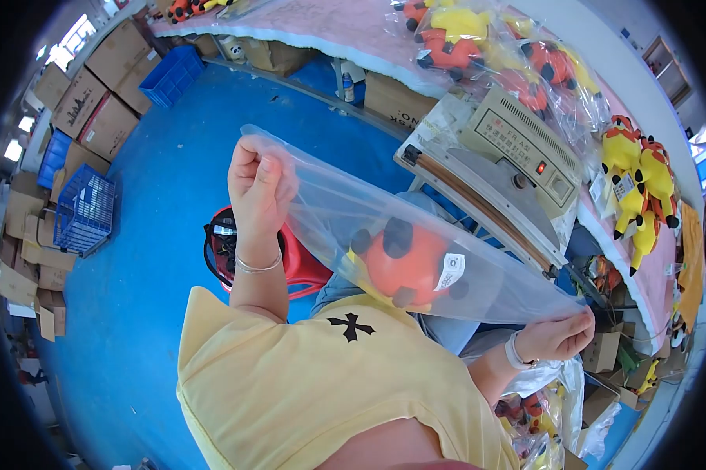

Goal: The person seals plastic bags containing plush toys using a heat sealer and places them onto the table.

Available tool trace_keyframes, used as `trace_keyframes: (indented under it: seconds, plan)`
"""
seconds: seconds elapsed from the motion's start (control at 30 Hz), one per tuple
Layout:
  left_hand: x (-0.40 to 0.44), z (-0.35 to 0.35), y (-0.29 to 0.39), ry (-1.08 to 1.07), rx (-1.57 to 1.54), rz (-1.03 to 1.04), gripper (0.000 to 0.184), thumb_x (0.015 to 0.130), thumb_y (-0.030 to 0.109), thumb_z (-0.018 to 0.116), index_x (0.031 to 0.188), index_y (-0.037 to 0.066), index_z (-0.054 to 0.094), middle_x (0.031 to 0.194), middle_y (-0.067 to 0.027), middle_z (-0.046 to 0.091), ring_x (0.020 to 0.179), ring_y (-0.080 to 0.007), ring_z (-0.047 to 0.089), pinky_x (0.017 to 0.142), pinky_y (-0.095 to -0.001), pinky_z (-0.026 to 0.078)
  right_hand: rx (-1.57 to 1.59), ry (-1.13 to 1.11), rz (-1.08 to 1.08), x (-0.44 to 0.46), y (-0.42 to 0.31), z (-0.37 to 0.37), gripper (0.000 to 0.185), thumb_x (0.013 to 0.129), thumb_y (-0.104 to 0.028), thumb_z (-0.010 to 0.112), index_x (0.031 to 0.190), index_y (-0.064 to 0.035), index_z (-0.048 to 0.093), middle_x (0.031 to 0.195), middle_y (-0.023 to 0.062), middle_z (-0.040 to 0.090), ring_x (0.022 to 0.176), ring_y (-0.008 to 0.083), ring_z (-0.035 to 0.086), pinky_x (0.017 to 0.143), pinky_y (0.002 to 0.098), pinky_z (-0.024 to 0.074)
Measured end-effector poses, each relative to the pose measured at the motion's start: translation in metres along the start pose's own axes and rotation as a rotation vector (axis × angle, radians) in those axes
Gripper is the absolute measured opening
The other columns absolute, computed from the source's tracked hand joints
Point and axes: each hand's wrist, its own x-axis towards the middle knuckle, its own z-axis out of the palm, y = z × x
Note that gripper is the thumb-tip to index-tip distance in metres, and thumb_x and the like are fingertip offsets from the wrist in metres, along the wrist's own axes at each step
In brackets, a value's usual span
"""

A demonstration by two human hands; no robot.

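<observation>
A clear plastic bag (333, 184) is stretched between my two hands in front of my lap. Inside it lies a red and yellow plush toy (404, 262) with dark round parts and a white tag (451, 271). My left hand (260, 182), closed, pinches one top corner of the bag. The opposite corner is gripped by my right hand (558, 335), fingers closed on the plastic. Just beyond the bag stands a bag sealing machine (517, 153) with a lit red switch; its long sealing bar (478, 207) faces the bag without visible contact.
Bagged plush toys (463, 47) are heaped on the pink-covered table (329, 31), with unbagged yellow ones (639, 184) at right. Cardboard boxes (86, 102) and blue crates (85, 207) line the left. A red stool (302, 262) is beside me. More bagged toys (537, 419) lie low at right.
</observation>
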Motion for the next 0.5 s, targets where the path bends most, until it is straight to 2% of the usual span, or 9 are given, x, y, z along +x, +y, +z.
trace_keyframes:
  seconds: [0.1, 0.23, 0.3, 0.43, 0.5]
  plan:
    - [-0.002, -0.002, -0.001, 0.018, -0.014, 0.014, 0.006, 0.090, 0.011, 0.051, 0.093, 0.006, 0.050, 0.076, -0.0044, 0.056, 0.048, -0.0042, 0.035, 0.043, -0.0156, 0.028, 0.028, -0.022, 0.114, -0.001, -0.004, 0.004, 0.023, 0.094, -0.024, 0.042, 0.091, -0.0056, 0.055, 0.078, 0.0022, 0.056, 0.071, 0.0116, 0.047, 0.070, 0.0213, 0.0374]
    - [-0.003, -0.003, 0.006, 0.058, 0.158, 0.095, 0.007, 0.091, 0.012, 0.049, 0.095, 0.006, 0.050, 0.077, -0.0040, 0.056, 0.051, -0.0043, 0.036, 0.045, -0.0153, 0.028, 0.180, -0.055, 0.438, -0.005, -0.008, 0.014, 0.023, 0.094, -0.024, 0.042, 0.098, -0.0056, 0.055, 0.083, 0.0030, 0.056, 0.073, 0.0111, 0.047, 0.069, 0.0215, 0.0375]
    - [-0.004, -0.005, 0.010, 0.069, 0.179, 0.088, 0.008, 0.092, 0.013, 0.048, 0.095, 0.006, 0.051, 0.076, -0.0038, 0.055, 0.052, -0.0045, 0.037, 0.046, -0.0155, 0.029, 0.494, -0.267, 0.642, -0.013, -0.017, 0.009, 0.024, 0.094, -0.024, 0.041, 0.104, -0.0050, 0.052, 0.087, 0.0037, 0.055, 0.072, 0.0110, 0.046, 0.070, 0.0217, 0.0378]
    - [-0.004, -0.004, 0.013, 0.101, 0.245, 0.077, 0.012, 0.094, 0.017, 0.045, 0.095, 0.006, 0.051, 0.075, -0.0031, 0.055, 0.054, -0.0051, 0.038, 0.050, -0.0159, 0.032, 0.706, -0.397, 0.538, -0.050, 0.021, -0.009, 0.019, 0.094, -0.020, 0.041, 0.100, -0.0046, 0.051, 0.085, 0.0033, 0.054, 0.069, 0.0109, 0.044, 0.068, 0.0209, 0.0377]
    - [-0.004, -0.001, 0.009, 0.222, 0.347, 0.093, 0.013, 0.094, 0.018, 0.044, 0.096, 0.006, 0.050, 0.073, -0.0027, 0.055, 0.055, -0.0056, 0.040, 0.050, -0.0162, 0.032, 0.699, -0.412, 0.547, -0.055, 0.015, -0.015, 0.017, 0.095, -0.019, 0.039, 0.093, -0.0056, 0.051, 0.082, 0.0022, 0.052, 0.070, 0.0099, 0.043, 0.068, 0.0200, 0.0364]
